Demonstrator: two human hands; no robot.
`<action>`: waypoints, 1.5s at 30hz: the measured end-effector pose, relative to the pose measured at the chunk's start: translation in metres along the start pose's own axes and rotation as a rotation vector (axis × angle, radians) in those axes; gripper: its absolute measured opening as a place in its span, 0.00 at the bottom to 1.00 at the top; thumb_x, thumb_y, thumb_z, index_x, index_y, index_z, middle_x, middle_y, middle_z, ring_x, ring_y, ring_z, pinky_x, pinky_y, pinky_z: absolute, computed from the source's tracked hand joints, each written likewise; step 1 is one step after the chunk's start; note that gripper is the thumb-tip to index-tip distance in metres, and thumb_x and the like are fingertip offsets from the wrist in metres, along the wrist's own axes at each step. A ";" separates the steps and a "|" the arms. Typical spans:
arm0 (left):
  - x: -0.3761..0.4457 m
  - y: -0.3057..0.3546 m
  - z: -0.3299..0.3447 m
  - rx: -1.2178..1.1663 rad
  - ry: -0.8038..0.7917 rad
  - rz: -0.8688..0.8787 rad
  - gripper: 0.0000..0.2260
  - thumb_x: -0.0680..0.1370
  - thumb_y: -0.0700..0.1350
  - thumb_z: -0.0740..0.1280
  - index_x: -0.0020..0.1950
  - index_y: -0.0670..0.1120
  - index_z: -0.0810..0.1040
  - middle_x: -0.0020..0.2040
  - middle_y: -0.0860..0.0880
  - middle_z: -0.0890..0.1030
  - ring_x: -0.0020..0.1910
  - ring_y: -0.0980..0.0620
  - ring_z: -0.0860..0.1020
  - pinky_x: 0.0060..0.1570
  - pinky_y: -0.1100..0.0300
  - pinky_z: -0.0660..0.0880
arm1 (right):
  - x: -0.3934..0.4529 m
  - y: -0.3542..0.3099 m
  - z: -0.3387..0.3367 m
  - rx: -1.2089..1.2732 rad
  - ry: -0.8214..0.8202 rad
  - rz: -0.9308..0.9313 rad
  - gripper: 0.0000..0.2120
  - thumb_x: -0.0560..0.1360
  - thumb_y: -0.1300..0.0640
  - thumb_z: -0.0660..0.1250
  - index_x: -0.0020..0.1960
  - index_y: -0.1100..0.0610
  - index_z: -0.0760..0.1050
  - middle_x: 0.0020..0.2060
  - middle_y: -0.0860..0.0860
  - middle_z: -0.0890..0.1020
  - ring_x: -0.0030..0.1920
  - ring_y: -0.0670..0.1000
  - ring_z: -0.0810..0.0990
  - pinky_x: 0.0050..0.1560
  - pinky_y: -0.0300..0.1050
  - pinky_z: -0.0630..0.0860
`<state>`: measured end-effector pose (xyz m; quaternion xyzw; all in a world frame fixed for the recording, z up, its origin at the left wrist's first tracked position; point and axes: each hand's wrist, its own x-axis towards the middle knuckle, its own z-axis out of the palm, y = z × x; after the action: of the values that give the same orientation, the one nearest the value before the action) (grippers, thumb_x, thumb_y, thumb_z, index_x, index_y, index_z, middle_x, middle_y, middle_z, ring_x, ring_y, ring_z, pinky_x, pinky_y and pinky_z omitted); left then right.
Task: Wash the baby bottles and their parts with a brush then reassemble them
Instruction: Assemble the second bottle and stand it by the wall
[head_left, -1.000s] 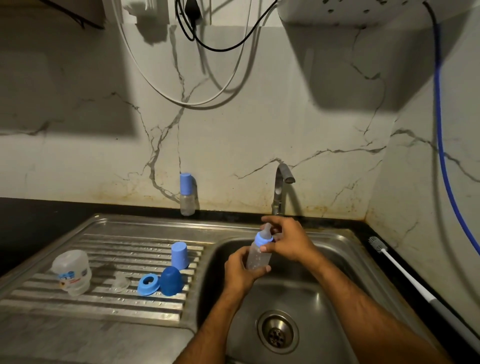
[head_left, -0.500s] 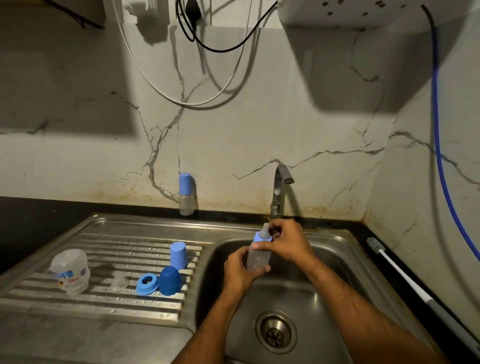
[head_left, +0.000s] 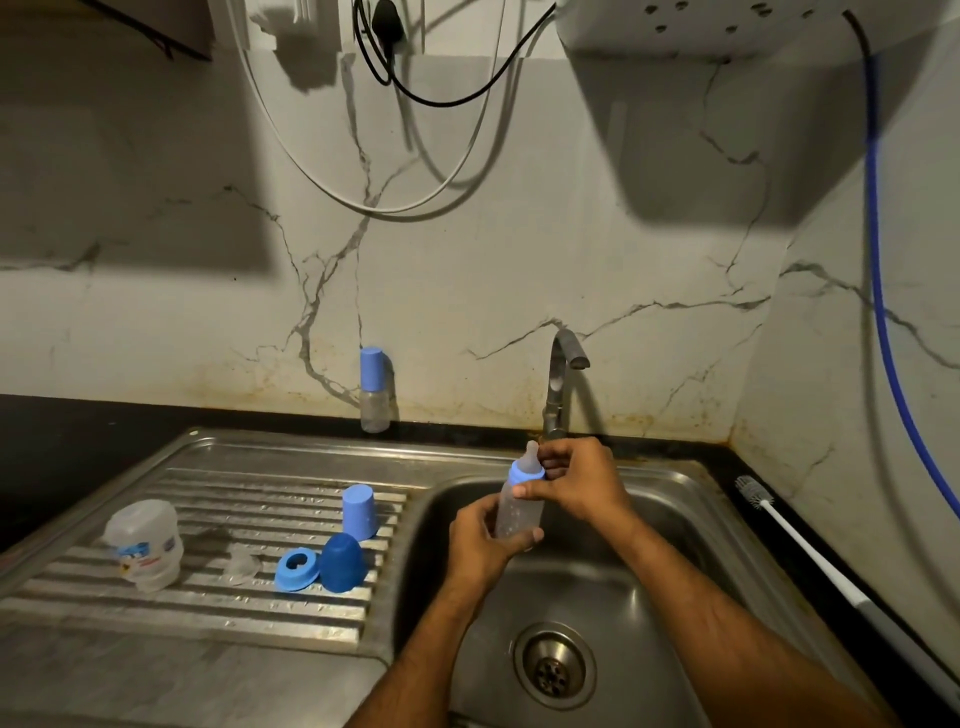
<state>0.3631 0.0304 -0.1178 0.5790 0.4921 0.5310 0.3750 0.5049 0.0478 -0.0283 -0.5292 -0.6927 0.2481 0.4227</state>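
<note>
Bottle (head_left: 517, 512) gripped low by left hand (head_left: 480, 540); right hand (head_left: 582, 480) pinches its collar (head_left: 525, 473). Best twist squarely, body steady.

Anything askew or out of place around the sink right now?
Nothing spilled or damaged. The wide bottle on the drainboard leans a little. The bottle brush lies on the counter edge right of the sink, away from the loose parts. Rusty stains mark the wall base near the tap.
</note>
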 end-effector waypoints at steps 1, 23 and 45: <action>0.000 0.002 -0.001 -0.013 -0.010 0.006 0.22 0.68 0.45 0.79 0.60 0.51 0.80 0.52 0.53 0.84 0.53 0.57 0.82 0.53 0.58 0.81 | 0.001 0.000 -0.002 0.005 -0.032 0.005 0.27 0.64 0.57 0.83 0.61 0.57 0.80 0.49 0.45 0.83 0.50 0.45 0.82 0.50 0.35 0.80; -0.001 0.007 0.006 0.080 0.093 0.071 0.20 0.68 0.46 0.79 0.58 0.53 0.81 0.47 0.58 0.84 0.49 0.64 0.82 0.48 0.65 0.80 | -0.002 0.000 0.026 0.366 0.129 0.112 0.19 0.72 0.67 0.75 0.61 0.58 0.81 0.47 0.43 0.84 0.51 0.46 0.83 0.50 0.38 0.80; -0.009 0.046 -0.044 0.248 0.062 0.026 0.23 0.69 0.44 0.78 0.58 0.56 0.72 0.52 0.57 0.78 0.52 0.58 0.77 0.51 0.67 0.74 | -0.019 0.023 0.020 0.209 0.092 0.134 0.11 0.77 0.66 0.70 0.54 0.53 0.82 0.48 0.50 0.84 0.55 0.51 0.83 0.59 0.42 0.78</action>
<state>0.3281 0.0071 -0.0694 0.6106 0.5576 0.4886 0.2783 0.5016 0.0389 -0.0629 -0.5381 -0.6061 0.3220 0.4893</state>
